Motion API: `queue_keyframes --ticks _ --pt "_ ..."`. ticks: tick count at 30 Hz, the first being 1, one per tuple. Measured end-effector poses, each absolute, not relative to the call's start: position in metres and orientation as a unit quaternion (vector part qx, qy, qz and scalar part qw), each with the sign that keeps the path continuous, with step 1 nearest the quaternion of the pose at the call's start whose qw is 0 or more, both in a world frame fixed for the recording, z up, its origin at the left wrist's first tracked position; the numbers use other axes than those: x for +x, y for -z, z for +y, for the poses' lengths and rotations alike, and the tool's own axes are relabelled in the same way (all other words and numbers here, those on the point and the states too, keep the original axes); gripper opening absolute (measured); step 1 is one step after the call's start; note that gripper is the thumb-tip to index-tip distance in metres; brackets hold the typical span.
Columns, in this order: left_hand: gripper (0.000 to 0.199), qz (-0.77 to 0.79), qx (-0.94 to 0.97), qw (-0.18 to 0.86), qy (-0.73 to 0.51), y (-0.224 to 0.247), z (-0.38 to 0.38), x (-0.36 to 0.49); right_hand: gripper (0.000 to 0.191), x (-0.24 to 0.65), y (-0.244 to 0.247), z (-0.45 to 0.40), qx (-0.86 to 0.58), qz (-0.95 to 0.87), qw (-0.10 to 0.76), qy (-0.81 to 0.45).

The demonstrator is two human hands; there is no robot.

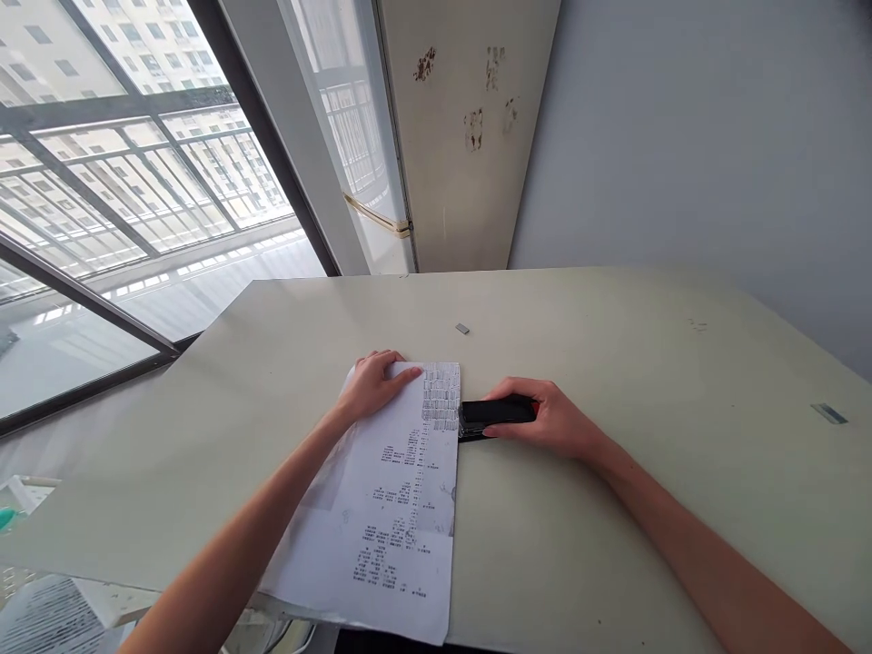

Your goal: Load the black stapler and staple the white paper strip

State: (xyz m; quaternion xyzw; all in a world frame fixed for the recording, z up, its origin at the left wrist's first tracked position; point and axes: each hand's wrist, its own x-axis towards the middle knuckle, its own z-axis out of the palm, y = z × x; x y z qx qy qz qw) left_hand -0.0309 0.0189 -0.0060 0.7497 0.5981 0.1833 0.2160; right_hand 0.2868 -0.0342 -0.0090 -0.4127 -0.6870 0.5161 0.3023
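Observation:
A stack of printed paper sheets (409, 509) lies on the table, its lower end reaching past the near edge. My left hand (377, 386) holds the stack at its upper left, thumb on the top sheet and fingers near the far edge. A black stapler (497, 411) lies sideways at the stack's right edge, with its front end against the paper. Closed around the stapler's rear part is my right hand (549, 418), thumb on the near side and fingers on the far side. A bit of red shows at the stapler's rear. Whether paper sits between its jaws, I cannot tell.
The pale table (613, 527) spreads out on both sides. A small grey strip (462, 329) lies beyond the sheets, and another strip (829, 414) lies far right. Below the table's left edge are papers (51, 618) and cables. A window (136, 163) stands at the left.

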Motion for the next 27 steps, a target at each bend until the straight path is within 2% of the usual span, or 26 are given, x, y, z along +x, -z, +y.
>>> queue_keyframes --ticks 8,13,18,21,24,27 --pt "0.045 0.625 0.722 0.236 -0.182 -0.001 0.007 -0.007 0.038 0.288 0.01 -0.033 -0.406 -0.705 0.313 -0.49" --pt "0.035 0.622 0.719 0.202 -0.237 0.002 -0.002 -0.009 0.036 0.292 0.008 -0.034 -0.412 -0.699 0.309 -0.497" --pt "0.035 0.477 0.825 0.188 -0.239 -0.002 -0.036 -0.029 0.035 0.291 0.002 -0.035 -0.476 -0.65 0.364 -0.467" --pt "0.046 0.357 0.894 0.193 -0.191 -0.004 -0.061 -0.038 0.038 0.283 -0.005 -0.035 -0.54 -0.653 0.331 -0.417" --pt "0.063 0.306 0.925 0.176 -0.143 0.0 -0.077 -0.036 0.041 0.269 -0.013 -0.035 -0.564 -0.679 0.296 -0.365" --pt "0.065 0.281 0.939 0.155 -0.127 0.008 -0.082 -0.028 0.043 0.254 -0.018 -0.036 -0.569 -0.704 0.256 -0.339"
